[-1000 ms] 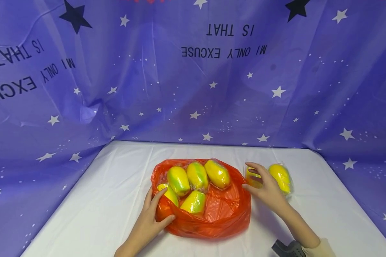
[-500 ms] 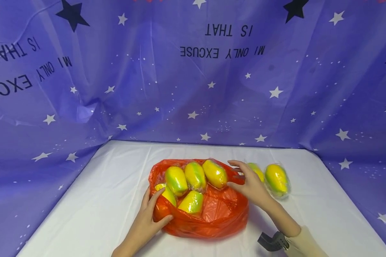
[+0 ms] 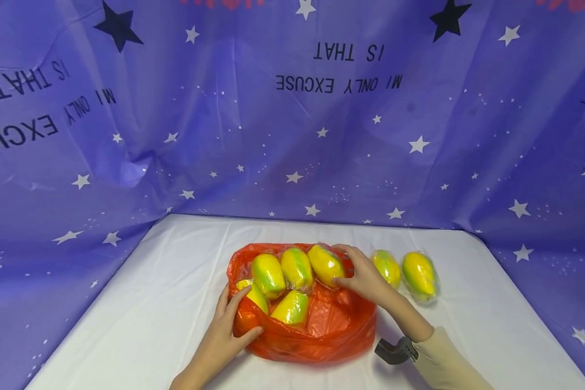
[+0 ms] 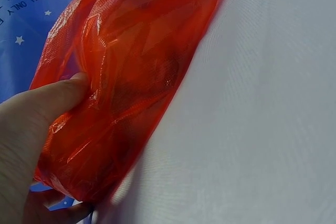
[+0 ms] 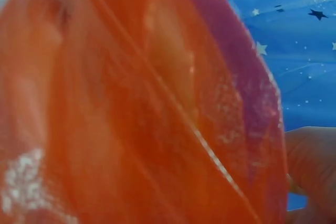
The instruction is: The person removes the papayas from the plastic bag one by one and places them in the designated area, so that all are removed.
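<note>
A red plastic bag (image 3: 317, 346) stands with its mouth wide, holding several yellow-green mangoes in clear wrap. My left hand (image 3: 224, 327) grips the bag's left side; in the left wrist view its thumb (image 4: 65, 95) lies against the red film. Reaching over the right rim, my right hand (image 3: 363, 276) has its fingers and thumb around the right end of the back-right mango (image 3: 324, 264). Bag film fills most of the right wrist view, with part of the right hand (image 5: 312, 169) at its edge.
Two more wrapped mangoes, one nearer the bag (image 3: 386, 267) and one farther right (image 3: 419, 273), lie on the white-covered table (image 3: 141, 303). A purple starry curtain (image 3: 292, 146) hangs behind. A black wrist mount (image 3: 395, 351) juts from the right sleeve.
My right hand has moved left from the loose mango beside the bag, over the rim, to the back-right mango inside. The left hand stays at the bag's left side.
</note>
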Action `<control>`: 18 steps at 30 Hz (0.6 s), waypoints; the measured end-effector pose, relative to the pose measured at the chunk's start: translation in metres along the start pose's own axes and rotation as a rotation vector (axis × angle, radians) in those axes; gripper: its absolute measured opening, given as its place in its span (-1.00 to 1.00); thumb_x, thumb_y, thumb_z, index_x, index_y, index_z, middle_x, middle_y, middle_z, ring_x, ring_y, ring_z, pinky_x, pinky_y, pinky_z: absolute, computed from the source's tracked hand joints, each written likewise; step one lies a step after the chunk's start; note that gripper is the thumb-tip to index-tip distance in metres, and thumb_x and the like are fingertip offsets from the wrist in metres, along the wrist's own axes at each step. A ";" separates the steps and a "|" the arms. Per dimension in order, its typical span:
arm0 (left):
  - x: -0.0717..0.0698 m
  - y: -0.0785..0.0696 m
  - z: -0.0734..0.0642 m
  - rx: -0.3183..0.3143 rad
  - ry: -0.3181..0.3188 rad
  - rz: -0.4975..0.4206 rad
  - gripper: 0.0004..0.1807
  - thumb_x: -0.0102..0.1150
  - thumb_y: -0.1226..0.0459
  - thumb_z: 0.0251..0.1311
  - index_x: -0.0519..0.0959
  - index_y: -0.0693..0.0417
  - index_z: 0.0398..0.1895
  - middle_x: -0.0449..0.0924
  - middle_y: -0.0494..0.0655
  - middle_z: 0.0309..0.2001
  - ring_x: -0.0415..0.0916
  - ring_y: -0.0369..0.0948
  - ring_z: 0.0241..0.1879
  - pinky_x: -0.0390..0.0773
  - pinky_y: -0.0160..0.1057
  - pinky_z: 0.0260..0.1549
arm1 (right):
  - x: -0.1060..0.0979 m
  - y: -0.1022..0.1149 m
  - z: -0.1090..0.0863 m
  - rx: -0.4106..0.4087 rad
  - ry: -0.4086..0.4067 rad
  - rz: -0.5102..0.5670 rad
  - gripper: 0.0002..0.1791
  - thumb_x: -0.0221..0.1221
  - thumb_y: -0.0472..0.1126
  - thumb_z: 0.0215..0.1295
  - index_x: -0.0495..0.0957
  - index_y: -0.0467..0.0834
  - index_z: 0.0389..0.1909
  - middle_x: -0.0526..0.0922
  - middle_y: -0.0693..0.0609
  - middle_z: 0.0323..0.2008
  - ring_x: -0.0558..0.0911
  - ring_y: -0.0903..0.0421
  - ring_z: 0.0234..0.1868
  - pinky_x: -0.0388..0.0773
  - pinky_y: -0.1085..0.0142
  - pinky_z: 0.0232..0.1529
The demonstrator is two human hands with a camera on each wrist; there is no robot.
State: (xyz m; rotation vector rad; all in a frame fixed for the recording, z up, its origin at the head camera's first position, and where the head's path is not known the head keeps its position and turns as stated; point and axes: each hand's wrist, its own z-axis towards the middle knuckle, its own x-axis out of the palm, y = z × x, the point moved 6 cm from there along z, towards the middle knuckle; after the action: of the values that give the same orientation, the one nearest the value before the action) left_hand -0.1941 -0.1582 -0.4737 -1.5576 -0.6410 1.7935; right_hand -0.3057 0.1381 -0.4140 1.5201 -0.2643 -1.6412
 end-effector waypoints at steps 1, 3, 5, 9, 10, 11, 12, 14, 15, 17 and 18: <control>0.000 0.000 0.000 0.000 0.002 0.001 -0.11 0.29 -0.23 0.04 0.16 -0.35 0.44 -0.28 0.26 0.50 0.05 0.37 0.33 0.26 0.40 0.08 | 0.002 0.000 0.001 -0.002 0.007 -0.008 -0.19 0.47 -0.30 -0.03 0.35 -0.20 0.30 0.46 -0.19 0.19 0.46 -0.17 0.17 0.43 -0.12 0.12; 0.000 0.000 -0.001 0.000 0.004 0.002 -0.11 0.29 -0.23 0.04 0.16 -0.35 0.44 -0.28 0.27 0.50 0.05 0.37 0.32 0.26 0.40 0.08 | 0.006 -0.002 0.003 -0.003 0.021 -0.015 -0.18 0.47 -0.31 -0.04 0.35 -0.21 0.29 0.46 -0.18 0.19 0.45 -0.16 0.18 0.41 -0.12 0.15; 0.001 0.001 -0.002 -0.010 0.010 0.002 -0.10 0.29 -0.24 0.03 0.16 -0.36 0.44 -0.28 0.26 0.50 0.05 0.37 0.33 0.26 0.39 0.08 | 0.010 -0.003 0.004 -0.003 0.036 -0.022 -0.18 0.47 -0.31 -0.04 0.34 -0.21 0.30 0.46 -0.17 0.18 0.45 -0.16 0.18 0.40 -0.12 0.16; 0.001 0.001 -0.003 -0.032 0.019 0.006 -0.09 0.29 -0.25 0.01 0.16 -0.37 0.44 -0.29 0.25 0.50 0.07 0.37 0.32 0.25 0.40 0.08 | 0.017 -0.007 0.005 0.002 0.057 -0.032 -0.15 0.48 -0.29 -0.05 0.33 -0.20 0.32 0.46 -0.18 0.19 0.44 -0.18 0.19 0.40 -0.14 0.15; 0.001 0.001 -0.003 -0.034 0.022 0.005 -0.09 0.29 -0.25 0.01 0.16 -0.37 0.45 -0.29 0.24 0.50 0.07 0.36 0.32 0.25 0.40 0.09 | 0.018 -0.007 0.005 0.003 0.058 -0.034 -0.12 0.48 -0.28 -0.06 0.33 -0.18 0.34 0.45 -0.18 0.20 0.43 -0.18 0.19 0.40 -0.15 0.15; 0.001 0.000 -0.003 -0.033 0.023 0.006 -0.09 0.29 -0.25 0.01 0.16 -0.36 0.45 -0.29 0.24 0.50 0.07 0.37 0.32 0.25 0.40 0.09 | 0.019 -0.008 0.005 0.002 0.057 -0.036 -0.10 0.49 -0.28 -0.07 0.32 -0.16 0.35 0.45 -0.19 0.20 0.43 -0.19 0.19 0.40 -0.16 0.14; 0.001 0.000 -0.002 -0.031 0.022 0.007 -0.09 0.29 -0.25 0.02 0.16 -0.35 0.45 -0.29 0.24 0.50 0.07 0.37 0.32 0.25 0.40 0.09 | 0.020 -0.008 0.005 0.000 0.055 -0.038 -0.08 0.49 -0.28 -0.08 0.31 -0.14 0.37 0.44 -0.19 0.21 0.43 -0.19 0.19 0.40 -0.17 0.13; 0.000 -0.001 -0.002 -0.028 0.019 0.008 -0.09 0.28 -0.25 0.02 0.16 -0.36 0.44 -0.29 0.23 0.51 0.07 0.36 0.33 0.25 0.39 0.09 | 0.020 -0.008 0.006 0.004 0.049 -0.048 -0.04 0.50 -0.28 -0.10 0.28 -0.08 0.40 0.43 -0.20 0.21 0.43 -0.20 0.19 0.40 -0.19 0.12; 0.000 -0.001 -0.002 -0.022 0.016 0.008 -0.10 0.28 -0.25 0.03 0.16 -0.36 0.45 -0.29 0.23 0.51 0.06 0.36 0.33 0.25 0.39 0.09 | 0.021 -0.008 0.006 0.006 0.047 -0.054 -0.02 0.50 -0.29 -0.11 0.27 -0.05 0.41 0.43 -0.21 0.20 0.42 -0.20 0.19 0.40 -0.19 0.12; 0.000 -0.002 -0.001 -0.015 0.012 0.011 -0.10 0.28 -0.24 0.03 0.15 -0.36 0.45 -0.28 0.24 0.50 0.06 0.36 0.33 0.25 0.40 0.08 | 0.021 -0.008 0.007 0.012 0.044 -0.067 0.00 0.51 -0.29 -0.12 0.26 -0.02 0.42 0.42 -0.21 0.20 0.43 -0.20 0.18 0.41 -0.20 0.10; 0.000 -0.002 -0.001 -0.013 0.010 0.010 -0.10 0.28 -0.24 0.03 0.15 -0.36 0.45 -0.28 0.24 0.50 0.06 0.36 0.33 0.25 0.40 0.08 | 0.022 -0.009 0.008 0.017 0.045 -0.073 0.01 0.51 -0.28 -0.12 0.25 -0.01 0.42 0.42 -0.22 0.20 0.43 -0.20 0.19 0.41 -0.20 0.10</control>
State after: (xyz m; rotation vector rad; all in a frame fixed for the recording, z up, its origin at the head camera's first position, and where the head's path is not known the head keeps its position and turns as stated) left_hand -0.1928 -0.1573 -0.4724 -1.5803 -0.6425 1.7905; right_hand -0.3138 0.1253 -0.4335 1.5943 -0.2010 -1.6634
